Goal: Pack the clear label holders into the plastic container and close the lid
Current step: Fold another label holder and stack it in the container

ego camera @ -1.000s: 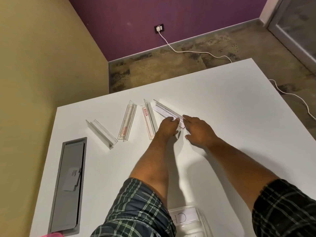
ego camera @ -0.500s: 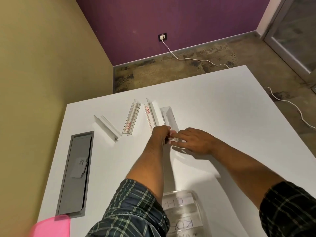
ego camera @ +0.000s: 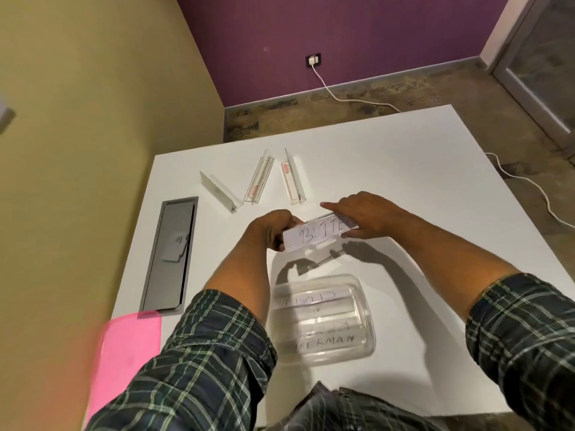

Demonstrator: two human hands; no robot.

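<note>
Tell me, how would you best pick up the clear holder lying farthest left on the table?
Probably by its raised fin. The leftmost holder lies apart from the other two, its thin upright wall running the full length. Come down from above near the middle and pinch that wall from both long sides; the flat base offers little to grab.

Single head-worn view — looks forward and steeply down over the white table [ego camera: 404,181], close above both forearms; wide-angle, floor beyond.

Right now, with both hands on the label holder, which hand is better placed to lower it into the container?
Left, probably. The left hand grips the label holder by its end, while the right hand lies over the top. The plastic container sits below, beside the left forearm.
</note>
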